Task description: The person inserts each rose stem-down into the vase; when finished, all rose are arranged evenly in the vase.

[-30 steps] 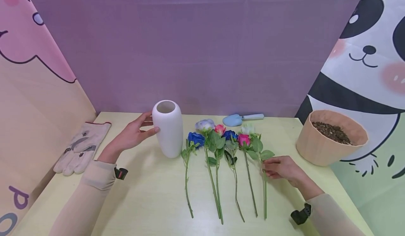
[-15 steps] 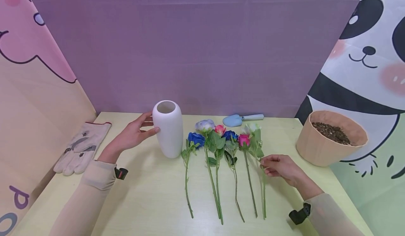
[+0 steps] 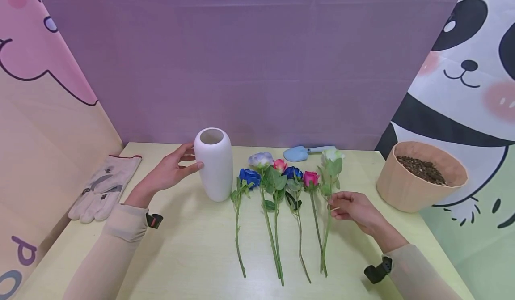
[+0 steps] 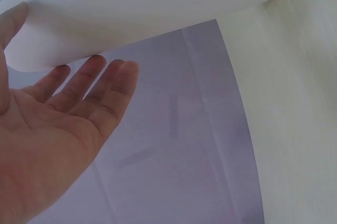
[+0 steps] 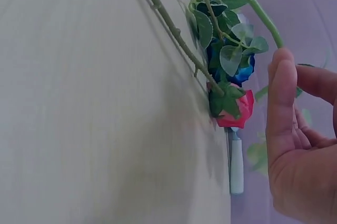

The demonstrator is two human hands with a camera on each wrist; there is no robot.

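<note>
Hands: left (image 3: 169,174) open against vase (image 3: 213,163), right (image 3: 351,206) pinching white rose (image 3: 331,175).

Six flowers (image 3: 277,188) — one vase (image 3: 213,163)

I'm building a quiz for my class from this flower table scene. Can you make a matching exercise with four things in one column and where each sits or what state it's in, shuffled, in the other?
Things:
1. white vase
2. white flower
3. work gloves
4. blue trowel

Places or states:
A. lying at the table's left edge
B. stem pinched by the right hand, bloom end raised
C. lying at the back, by the purple wall
D. standing upright, touched by the left hand

Pairs: 1-D, 2-B, 3-A, 4-C
</note>
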